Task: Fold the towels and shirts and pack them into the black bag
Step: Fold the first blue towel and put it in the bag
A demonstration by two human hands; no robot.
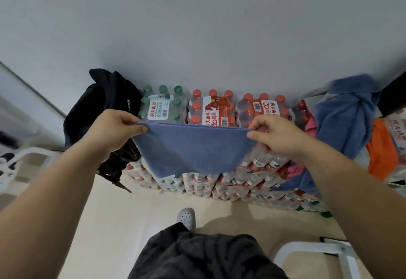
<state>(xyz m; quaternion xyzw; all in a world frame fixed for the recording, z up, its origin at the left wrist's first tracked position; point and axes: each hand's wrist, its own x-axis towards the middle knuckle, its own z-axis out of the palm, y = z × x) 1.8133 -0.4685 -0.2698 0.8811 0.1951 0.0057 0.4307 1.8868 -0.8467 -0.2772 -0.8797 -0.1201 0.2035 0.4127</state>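
Blue towel [193,149] hangs mid-frame, stretched btwn both hands. Left hand [111,133] pinches its upper left corner, right hand [278,138] pinches upper right corner, fingers curled on the cloth. Black bag [103,107] sits left of center atop stacked water bottle packs [211,107]. More blue cloth [347,111] and orange cloth [382,153] piled at right.

A plain pale grey wall [197,25] fills 10 to 2 o'clock, evenly lit. Shrink-wrapped water bottle packs [222,183] are stacked against its foot. The beige floor [105,217] lies below, with a white metal frame [30,152] at 9 o'clock and a second white frame [307,249] at 5 o'clock.
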